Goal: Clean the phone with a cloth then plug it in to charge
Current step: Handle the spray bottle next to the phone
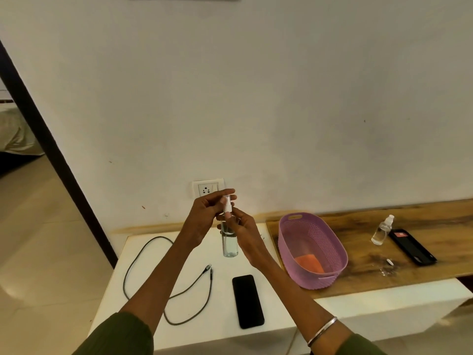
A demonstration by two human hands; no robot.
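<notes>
Both hands up over the white worktop (153, 244), working a clear spray bottle (229, 243) held upright. Right hand (244, 233) has its grip curled tight round the bottle's upper body; left hand (207, 213) pinches the white nozzle cap (227, 203) between curled fingers and thumb. Phone (247, 301) lies flat on the worktop, screen dark, below the hands, untouched. Charging cable (163, 290) looped loose to its left, plug end free. Wall socket (207, 190) behind the hands. Orange cloth (308, 263) sits in the purple basket (330, 242) on the wooden worktop (358, 278), right of the phone.
</notes>
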